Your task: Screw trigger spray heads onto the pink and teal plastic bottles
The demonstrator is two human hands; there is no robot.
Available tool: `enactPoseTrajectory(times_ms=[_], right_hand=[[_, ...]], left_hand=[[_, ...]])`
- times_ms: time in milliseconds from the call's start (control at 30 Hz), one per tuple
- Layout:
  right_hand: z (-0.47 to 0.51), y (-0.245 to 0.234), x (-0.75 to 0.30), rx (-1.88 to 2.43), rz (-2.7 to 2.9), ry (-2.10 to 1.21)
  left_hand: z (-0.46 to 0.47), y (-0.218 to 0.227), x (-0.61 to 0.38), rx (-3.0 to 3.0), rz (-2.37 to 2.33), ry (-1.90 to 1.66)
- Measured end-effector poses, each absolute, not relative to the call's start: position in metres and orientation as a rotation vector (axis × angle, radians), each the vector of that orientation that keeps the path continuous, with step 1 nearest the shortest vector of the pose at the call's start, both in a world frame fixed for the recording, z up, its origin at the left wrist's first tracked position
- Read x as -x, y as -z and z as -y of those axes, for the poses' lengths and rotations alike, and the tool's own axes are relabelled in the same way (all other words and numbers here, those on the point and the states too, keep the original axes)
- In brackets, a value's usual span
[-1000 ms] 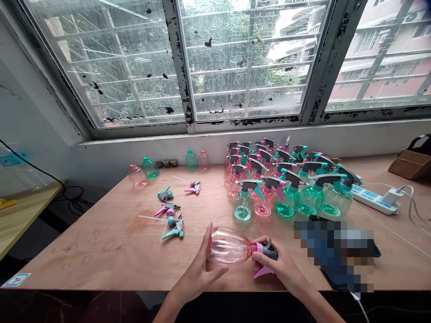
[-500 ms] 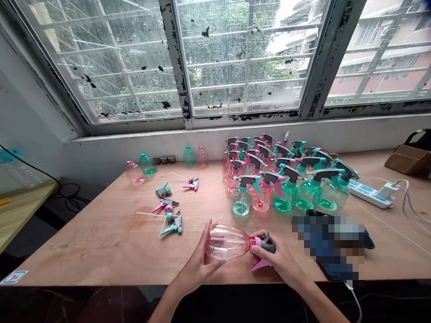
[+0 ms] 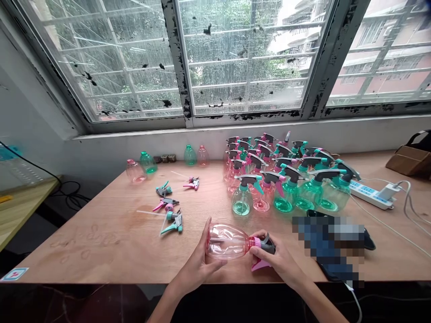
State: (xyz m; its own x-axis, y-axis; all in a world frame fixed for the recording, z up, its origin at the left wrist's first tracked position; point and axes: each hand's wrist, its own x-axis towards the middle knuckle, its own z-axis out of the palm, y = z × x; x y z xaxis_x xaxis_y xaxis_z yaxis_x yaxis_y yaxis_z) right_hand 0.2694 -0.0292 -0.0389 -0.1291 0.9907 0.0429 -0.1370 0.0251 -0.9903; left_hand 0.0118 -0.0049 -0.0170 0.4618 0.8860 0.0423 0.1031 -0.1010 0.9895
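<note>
A clear pink spray bottle (image 3: pixel 227 241) lies sideways between my hands, just over the table's front edge. My left hand (image 3: pixel 195 264) is wrapped round its base. At the neck, the fingers of my right hand (image 3: pixel 274 258) grip the pink collar of a grey-and-pink spray head (image 3: pixel 266 244), which sits on the bottle's mouth; its pink trigger points down toward me. Left of the bottle lie loose spray heads: a teal one (image 3: pixel 174 222) with a straw, a pink one (image 3: pixel 164 204), another teal one (image 3: pixel 163 189) and a pink one (image 3: pixel 191 183) farther back.
Several assembled spray bottles (image 3: pixel 262 193), pink and green, stand grouped at back right. Headless bottles (image 3: pixel 135 171) stand along the back left. A power strip (image 3: pixel 370 194), white cables, a blurred phone-like object (image 3: pixel 368 240) and a brown bag (image 3: pixel 409 157) are on the right.
Both hands keep the same hold on the bottle and spray head. The camera view has shifted very slightly; nothing on the table has visibly moved.
</note>
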Motion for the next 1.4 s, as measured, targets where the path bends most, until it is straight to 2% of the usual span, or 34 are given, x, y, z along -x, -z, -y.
enactPoseTrajectory(times_ms=[1400], right_hand=[[0.0314, 0.0326, -0.2721, 1.048, 1.243, -1.311]], left_hand=[[0.0044, 0.0230, -0.0088, -1.449, -0.820, -0.766]])
